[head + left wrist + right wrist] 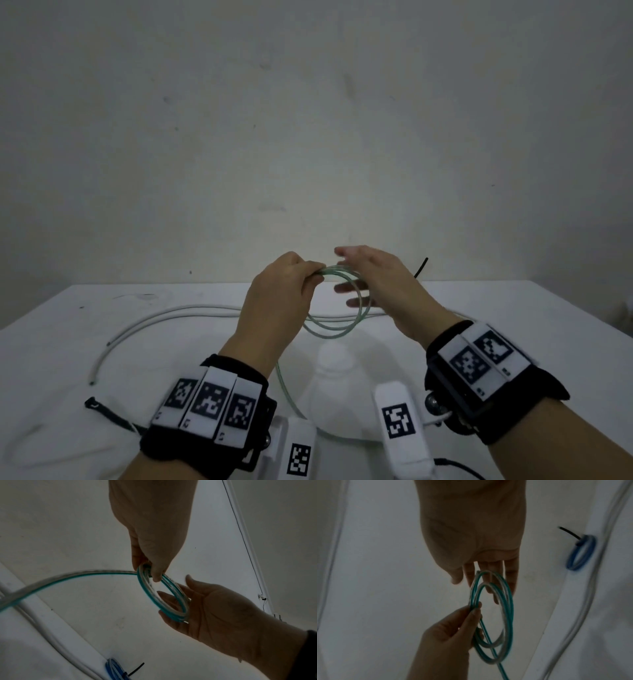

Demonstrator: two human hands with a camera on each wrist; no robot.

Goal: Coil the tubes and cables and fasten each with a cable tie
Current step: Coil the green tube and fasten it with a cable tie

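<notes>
A clear tube with a green stripe (337, 310) is wound into a small coil of several loops above the table. My left hand (313, 278) pinches the loops together at the coil's upper left (147, 570). My right hand (363, 270) is open, its straight fingers (173, 601) lying against the coil's right side (506, 609). The tube's free tail (284, 387) hangs down to the table and runs off to the left in the left wrist view (56, 579). A loose black cable tie (109, 413) lies on the table at the lower left.
A long white cable (164, 317) curves across the white table (513, 315). A blue coil (580, 553) fastened with a black tie (570, 532) lies at the back right, mostly hidden behind my right hand in the head view. A bare wall stands behind the table.
</notes>
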